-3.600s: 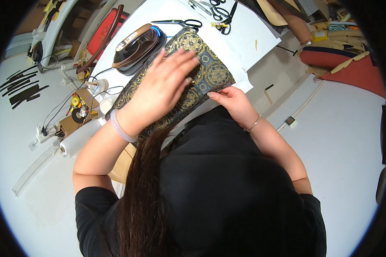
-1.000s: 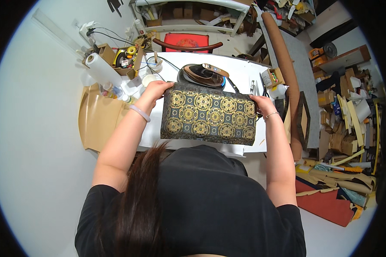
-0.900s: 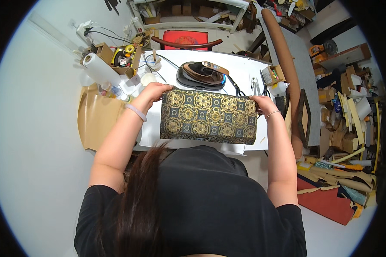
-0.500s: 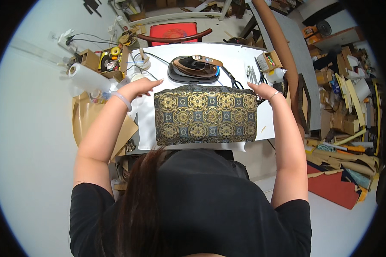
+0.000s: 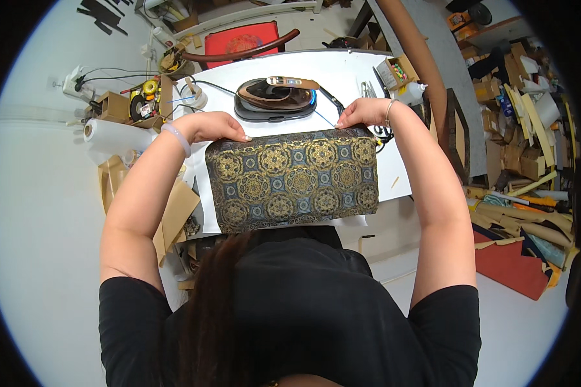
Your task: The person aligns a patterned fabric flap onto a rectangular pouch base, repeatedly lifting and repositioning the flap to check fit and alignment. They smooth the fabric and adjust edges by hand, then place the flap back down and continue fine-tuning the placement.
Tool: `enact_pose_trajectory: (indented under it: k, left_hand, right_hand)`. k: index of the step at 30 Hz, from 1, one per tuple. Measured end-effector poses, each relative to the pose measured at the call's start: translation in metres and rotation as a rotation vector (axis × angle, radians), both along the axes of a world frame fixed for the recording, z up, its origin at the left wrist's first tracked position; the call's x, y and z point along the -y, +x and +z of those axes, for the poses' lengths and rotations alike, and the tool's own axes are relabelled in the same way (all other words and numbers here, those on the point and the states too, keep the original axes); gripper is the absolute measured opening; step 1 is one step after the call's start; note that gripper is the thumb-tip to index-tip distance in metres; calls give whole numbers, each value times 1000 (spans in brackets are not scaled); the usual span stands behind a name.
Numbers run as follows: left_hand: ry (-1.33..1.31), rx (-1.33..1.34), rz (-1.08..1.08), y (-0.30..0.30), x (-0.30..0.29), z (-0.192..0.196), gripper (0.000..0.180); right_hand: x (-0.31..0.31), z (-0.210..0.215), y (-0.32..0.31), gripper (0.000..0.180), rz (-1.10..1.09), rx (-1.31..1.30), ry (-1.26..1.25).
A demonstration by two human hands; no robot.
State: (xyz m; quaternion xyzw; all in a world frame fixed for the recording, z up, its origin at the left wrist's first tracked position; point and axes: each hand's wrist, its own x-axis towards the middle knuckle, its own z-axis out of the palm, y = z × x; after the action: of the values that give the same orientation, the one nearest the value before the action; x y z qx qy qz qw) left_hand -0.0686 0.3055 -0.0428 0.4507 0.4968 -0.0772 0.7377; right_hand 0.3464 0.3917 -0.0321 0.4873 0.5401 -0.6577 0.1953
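A rectangular piece of dark brocade fabric [image 5: 297, 177], patterned with gold medallions and blue-grey squares, lies at the near side of the white-covered table, tilted a little. My left hand [image 5: 219, 127] pinches its far edge near the left corner, thumb on top. Toward the far right corner, my right hand [image 5: 363, 113] grips the same edge between thumb and fingers. Just beyond the fabric, a brown and black iron [image 5: 281, 95] rests on its dark base [image 5: 274, 117]. Black-handled scissors [image 5: 382, 132] lie partly hidden beside my right hand.
On the left stand a roll of clear film [image 5: 113, 137] and a box of tapes and tools [image 5: 150, 100]. A small cardboard box [image 5: 397, 72] and a white bottle [image 5: 412, 93] are at the right. A red-seated chair [image 5: 242, 42] stands beyond the table.
Both hands have come in from beside the fabric and taken hold of its far edge. The fabric has tilted, its right side now higher. The whole view has shifted slightly.
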Motion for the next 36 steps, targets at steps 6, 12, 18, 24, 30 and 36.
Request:
enact_pose_trajectory:
  k: [6, 12, 18, 24, 30, 36]
  left_hand:
    - [-9, -12, -29, 4, 12, -4, 12]
    - [-13, -47, -75, 8, 14, 0, 11]
    - [508, -355, -172, 6, 23, 5, 40]
    - [1538, -592, 85, 62, 79, 65, 56]
    - [1565, -500, -127, 130, 171, 46, 59]
    - [1483, -950, 89, 67, 180, 32, 66]
  right_hand:
    - [9, -7, -4, 27, 131, 24, -18]
    - [15, -13, -2, 25, 177, 28, 16]
    - [20, 6, -4, 31, 297, 164, 466]
    - [113, 63, -54, 33, -172, 100, 1597]
    - [219, 38, -109, 42, -12, -143, 1580]
    - [194, 14, 5, 51, -270, 514, 1578]
